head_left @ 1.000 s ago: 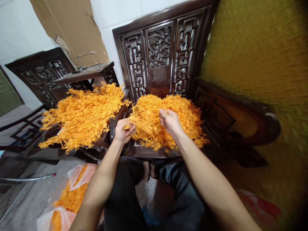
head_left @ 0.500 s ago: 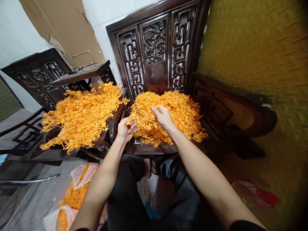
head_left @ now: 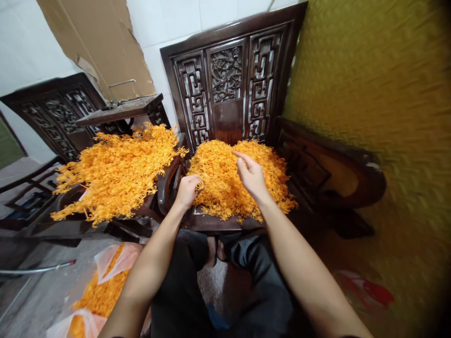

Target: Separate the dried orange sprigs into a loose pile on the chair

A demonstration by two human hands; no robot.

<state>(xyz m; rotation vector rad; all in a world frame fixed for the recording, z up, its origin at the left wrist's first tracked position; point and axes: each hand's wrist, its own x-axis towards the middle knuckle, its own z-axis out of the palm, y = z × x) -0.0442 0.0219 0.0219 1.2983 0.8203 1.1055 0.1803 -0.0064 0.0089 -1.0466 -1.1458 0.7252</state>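
A heap of orange artificial flower sprigs (head_left: 218, 188) covers the seat of a dark carved wooden chair (head_left: 229, 119) in front of me. My left hand (head_left: 188, 191) is closed at the heap's left edge, with a small curled orange flower piece (head_left: 200, 185) showing at its fingertips. Over the middle of the heap is my right hand (head_left: 251, 173), its index finger stretched out and the other fingers loosely bent. I see nothing held in it. Its fingertips are close above the flowers; whether they touch cannot be made out.
A second pile of orange sprigs (head_left: 116, 173) lies to the left, beside the chair's armrest. Plastic bags (head_left: 112, 265) with more orange pieces stand on the floor. A wooden side table (head_left: 120, 111) is at the back left; a yellow textured surface (head_left: 369, 70) rises at the right.
The thin orange strand between my hands no longer shows. My right hand has moved slightly right and its index finger has straightened. My left hand has turned and moved slightly right.
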